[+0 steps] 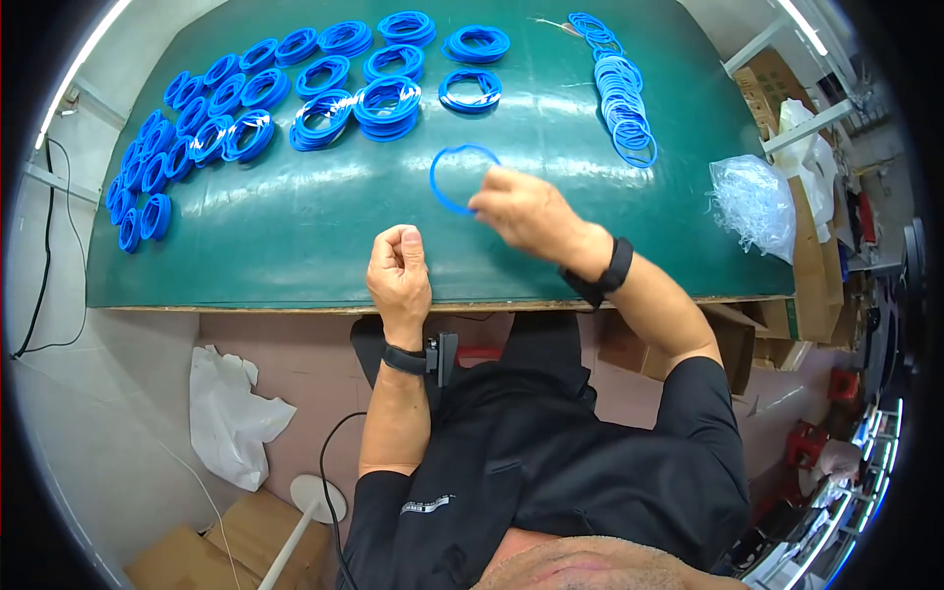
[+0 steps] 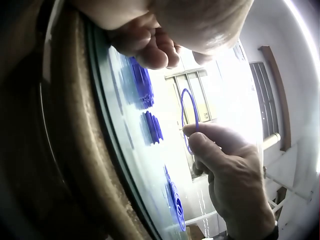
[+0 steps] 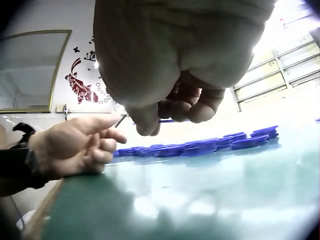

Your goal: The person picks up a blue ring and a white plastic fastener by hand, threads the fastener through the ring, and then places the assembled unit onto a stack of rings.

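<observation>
The right hand (image 1: 531,211) pinches a single blue ring (image 1: 433,182) between thumb and fingertips, above the green table. In the left wrist view the same ring (image 2: 183,107) stands nearly edge-on from the right hand (image 2: 232,170). Lower left of it, the left hand (image 1: 398,275) is held at the table's front edge, fingers curled and thumb against them, with no ring visible in it. The right wrist view shows the left hand (image 3: 75,147) low by the table edge; a short dark line lies by its thumb tip, unclear whether held. A loose row of overlapping rings (image 1: 619,93) lies at the right.
Many stacked bundles of blue rings (image 1: 388,108) cover the left and back of the green table (image 1: 295,236). A clear plastic bag (image 1: 752,206) lies at the right edge, beside cardboard boxes (image 1: 723,344). A white-tipped strand touches the loose row's back end.
</observation>
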Demonstrator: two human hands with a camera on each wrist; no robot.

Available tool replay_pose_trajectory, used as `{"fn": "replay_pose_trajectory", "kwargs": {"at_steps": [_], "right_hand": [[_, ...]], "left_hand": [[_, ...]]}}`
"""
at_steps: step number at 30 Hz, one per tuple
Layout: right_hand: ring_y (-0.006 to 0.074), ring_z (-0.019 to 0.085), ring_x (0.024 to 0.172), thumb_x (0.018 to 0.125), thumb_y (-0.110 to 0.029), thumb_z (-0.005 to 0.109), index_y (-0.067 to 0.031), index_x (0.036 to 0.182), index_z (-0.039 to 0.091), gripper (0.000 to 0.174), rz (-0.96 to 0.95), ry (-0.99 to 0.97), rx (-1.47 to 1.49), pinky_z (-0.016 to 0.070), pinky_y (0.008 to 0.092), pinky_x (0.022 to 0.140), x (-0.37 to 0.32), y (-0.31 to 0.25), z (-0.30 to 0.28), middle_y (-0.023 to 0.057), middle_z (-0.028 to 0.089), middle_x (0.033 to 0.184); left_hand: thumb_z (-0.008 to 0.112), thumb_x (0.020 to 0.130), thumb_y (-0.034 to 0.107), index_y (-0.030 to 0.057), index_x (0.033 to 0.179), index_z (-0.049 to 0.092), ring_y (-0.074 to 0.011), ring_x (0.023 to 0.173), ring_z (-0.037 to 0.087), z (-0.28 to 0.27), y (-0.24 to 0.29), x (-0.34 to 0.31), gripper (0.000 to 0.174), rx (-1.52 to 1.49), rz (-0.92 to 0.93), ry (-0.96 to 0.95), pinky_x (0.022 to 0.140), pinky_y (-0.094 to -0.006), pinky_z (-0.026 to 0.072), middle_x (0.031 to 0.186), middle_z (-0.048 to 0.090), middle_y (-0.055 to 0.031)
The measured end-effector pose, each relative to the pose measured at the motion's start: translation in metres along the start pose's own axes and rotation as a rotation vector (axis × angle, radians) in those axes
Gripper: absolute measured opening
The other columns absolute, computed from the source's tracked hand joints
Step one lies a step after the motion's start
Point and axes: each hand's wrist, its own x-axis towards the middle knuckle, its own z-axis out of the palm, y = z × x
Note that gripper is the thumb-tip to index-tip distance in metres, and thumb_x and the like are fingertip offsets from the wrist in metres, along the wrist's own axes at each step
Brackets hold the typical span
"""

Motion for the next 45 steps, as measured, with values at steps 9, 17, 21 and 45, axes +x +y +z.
{"fn": "replay_pose_trajectory", "kwargs": {"at_steps": [9,17,21,45], "right_hand": [[0.0367,0.071,0.103,0.098,-0.018,0.077,-0.0078,0.115,0.079,0.020,0.265,0.041,-0.184,0.0579,0.0473,0.089,0.064,0.111,0.004,0.0126,0.068,0.107],[0.0374,0.071,0.108,0.101,-0.026,0.075,-0.0120,0.115,0.080,0.021,0.419,0.002,-0.268,0.0577,0.0478,0.092,0.097,0.145,0.027,0.0113,0.067,0.116],[0.0378,0.071,0.108,0.101,-0.030,0.076,-0.0127,0.115,0.080,0.023,0.440,-0.062,-0.274,0.0576,0.0489,0.092,0.104,0.134,0.030,0.0118,0.067,0.117],[0.0389,0.071,0.105,0.096,-0.033,0.080,-0.0083,0.108,0.076,0.028,0.409,0.087,-0.377,0.0597,0.0509,0.088,0.083,0.139,0.022,0.0159,0.066,0.114]], "left_hand": [[0.071,0.112,0.030,0.0017,0.110,0.071,-0.0046,0.065,0.052,0.001,0.002,-0.003,0.028,0.091,0.015,0.006,0.059,-0.0239,0.0440,0.079,0.062,0.0034],[0.074,0.110,0.028,0.0017,0.108,0.072,-0.0056,0.067,0.053,0.001,0.002,-0.004,0.026,0.083,0.002,0.014,0.061,-0.0246,0.0453,0.077,0.062,0.0031],[0.075,0.109,0.027,0.0018,0.107,0.072,-0.0069,0.067,0.055,0.002,0.006,-0.004,0.025,0.089,0.011,0.021,0.063,-0.0255,0.0473,0.076,0.064,0.0018],[0.070,0.113,0.025,0.0008,0.110,0.071,-0.0043,0.064,0.051,0.000,-0.006,-0.003,0.025,0.153,0.078,0.010,0.057,-0.0223,0.0411,0.077,0.060,0.0035]]}}
